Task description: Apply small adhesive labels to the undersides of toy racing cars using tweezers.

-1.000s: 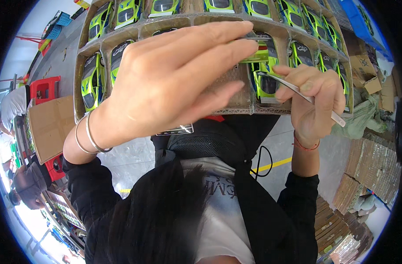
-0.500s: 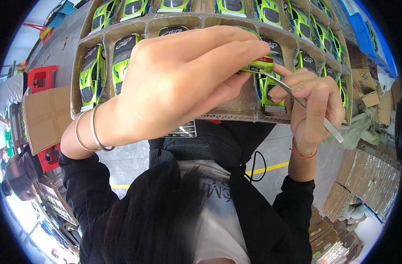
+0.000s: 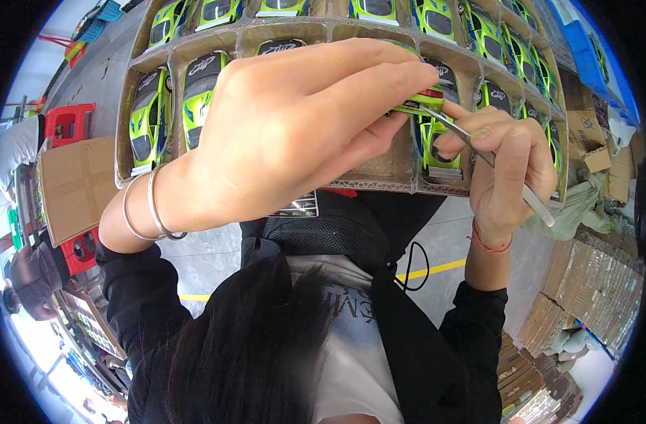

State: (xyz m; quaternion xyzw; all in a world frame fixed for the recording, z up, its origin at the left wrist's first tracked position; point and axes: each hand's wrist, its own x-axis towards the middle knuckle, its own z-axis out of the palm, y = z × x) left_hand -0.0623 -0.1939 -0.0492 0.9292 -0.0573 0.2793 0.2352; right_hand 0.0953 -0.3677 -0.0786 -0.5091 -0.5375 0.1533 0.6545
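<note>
My left hand (image 3: 287,124) is closed around a green toy car (image 3: 429,101), hiding most of it; its rear end with a red light strip shows past the fingertips. In my right hand (image 3: 510,159) is a pair of metal tweezers (image 3: 483,154), pinched between thumb and fingers. The tip of the tweezers touches the car's rear, or lies very close to it. Under both hands spreads a divided cardboard tray (image 3: 376,173), its compartments holding several green toy cars (image 3: 147,121) with dark hoods and blue markings.
Left of the tray stand a brown cardboard box (image 3: 79,187) and a red plastic stool (image 3: 70,121). Stacked flat cardboard (image 3: 591,293) rises at the right, near a blue bin (image 3: 597,67). Another person (image 3: 37,279) is at the far left.
Both hands keep their grips, and the car and tweezers have shifted only very slightly to the right. The tray also appears a few pixels further right.
</note>
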